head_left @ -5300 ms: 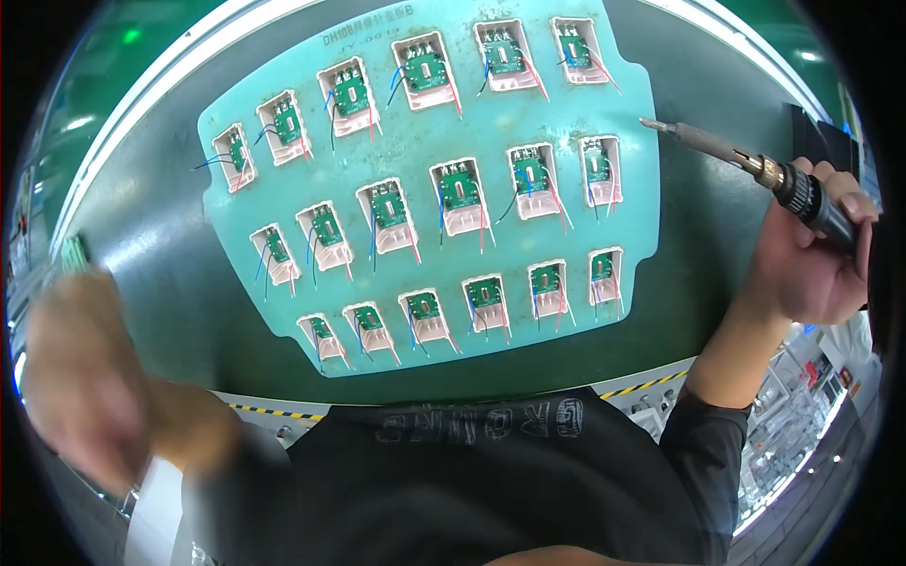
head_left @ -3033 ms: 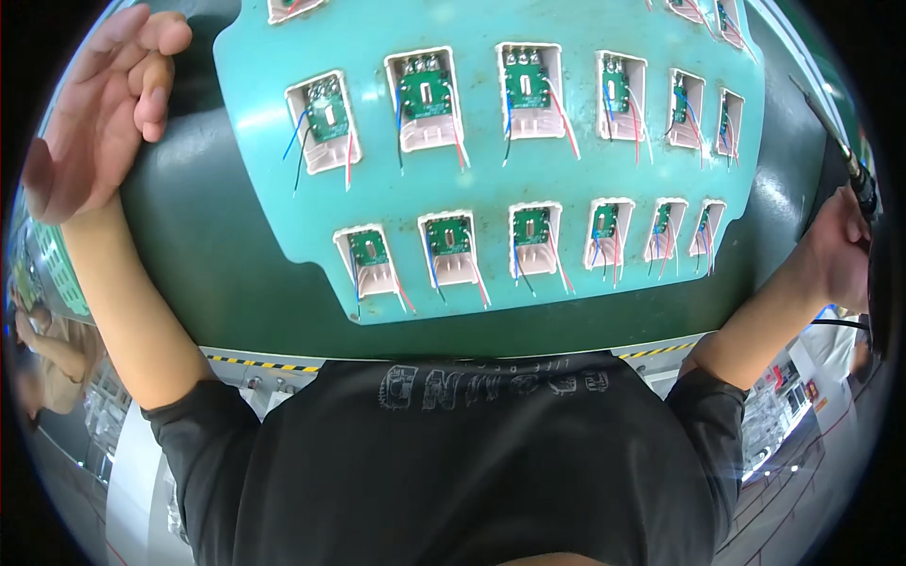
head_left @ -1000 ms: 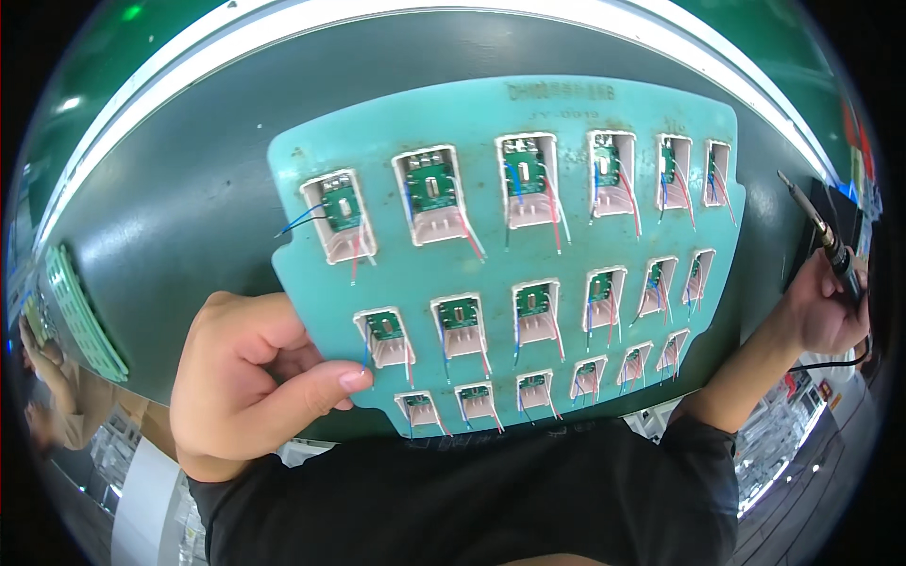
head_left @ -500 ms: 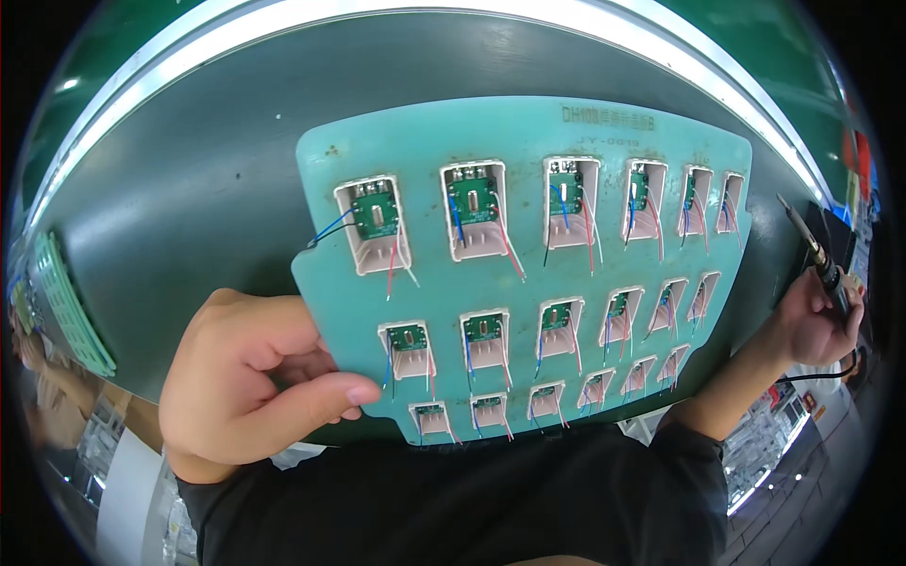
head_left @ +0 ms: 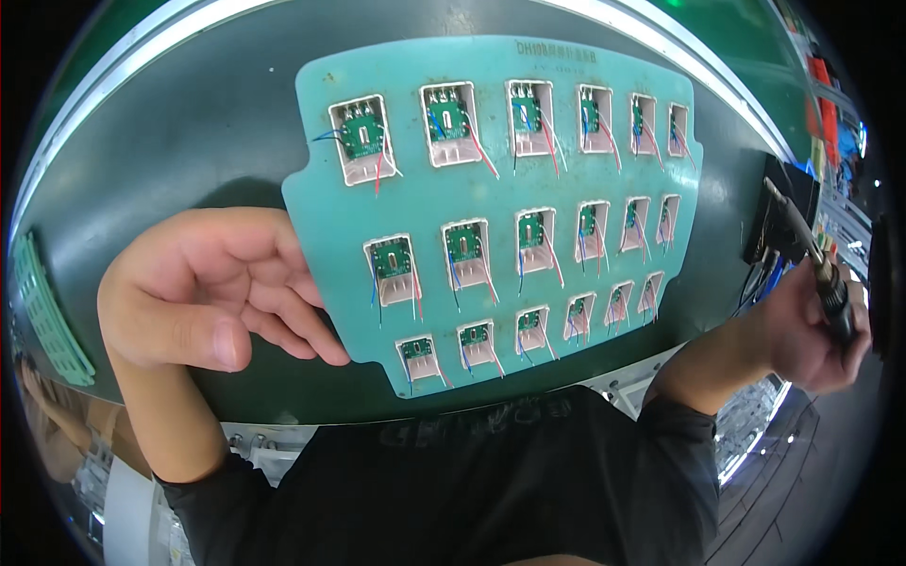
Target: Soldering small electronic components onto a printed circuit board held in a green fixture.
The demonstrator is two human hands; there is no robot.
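A flat turquoise board spreads in front of me, with several rows of cut-outs. In each cut-out sits a pale plastic housing with a small green circuit board and thin blue, red, white and dark wires. By the board's left edge is my left hand, palm turned up and holding nothing. Its thumb stands off from the fingers, whose tips meet the edge; whether they reach beneath it I cannot tell. At the far right, my right hand grips a soldering iron, its tip pointing up and away from the board.
Dark green table surface lies around the board. More pale green boards lie stacked at the far left, near another person's arm. Beyond the board's right side stands a black box beside cables. A white strip curves along the far table edge.
In the view, the board sits higher and slightly further left. My left thumb has come away from the board's corner, and that hand has opened. The soldering iron stays in my right hand.
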